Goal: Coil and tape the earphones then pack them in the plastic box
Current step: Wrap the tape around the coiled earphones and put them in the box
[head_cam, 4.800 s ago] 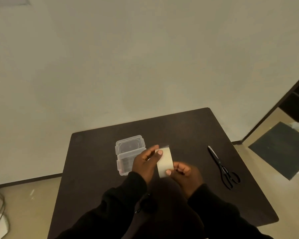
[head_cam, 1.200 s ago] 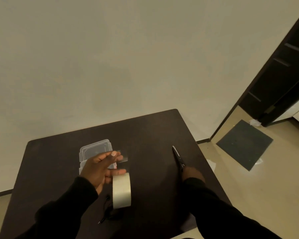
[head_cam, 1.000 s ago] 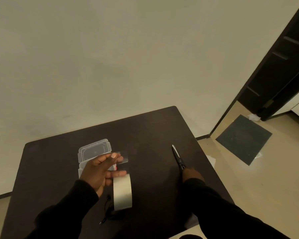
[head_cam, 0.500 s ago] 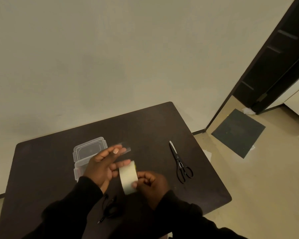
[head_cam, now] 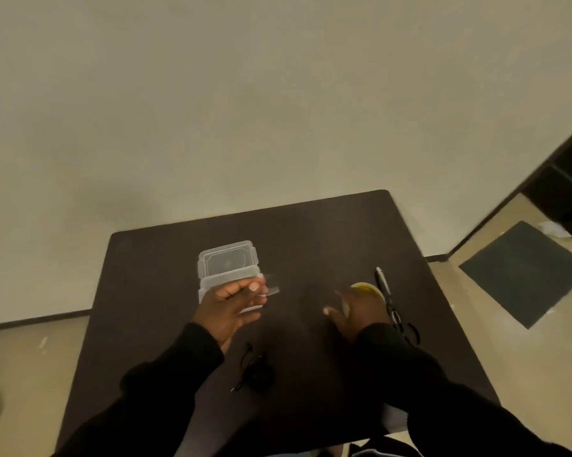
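**Earphones coiled on bench, tape strip in left hand**

Earphones, thin black wire gathered in a small loose coil (head_cam: pixel 255 367), lie on the dark brown square bench (head_cam: pixel 152 291) near its front edge, between the two black sleeves and touching neither hand. One short end of the wire trails out to the front left of the coil.

Head view, left side: the left hand (head_cam: pixel 227 311) is raised above the bench, in front of the clear plastic box (head_cam: pixel 227 267). Its thumb and forefinger are pressed together on a short strip of clear tape (head_cam: pixel 271 288), which sticks out to the right of the fingertips. The remaining fingers are loosely curled beneath. The box stands toward the middle rear of the bench with its hinged lid laid open at the back; the near part of the box is hidden by the hand. What is inside cannot be told.

Head view, right side: the right hand (head_cam: pixel 357 311) is low over the bench, fingers spread, blurred. It lies over a pale roll of tape with a yellowish inner rim (head_cam: pixel 365 286), of which only the far edge shows; whether the fingers grip the roll cannot be told. Black-handled scissors with pale blades (head_cam: pixel 392 305) lie on the bench just beside the hand, on its right, tips pointing away from the person.
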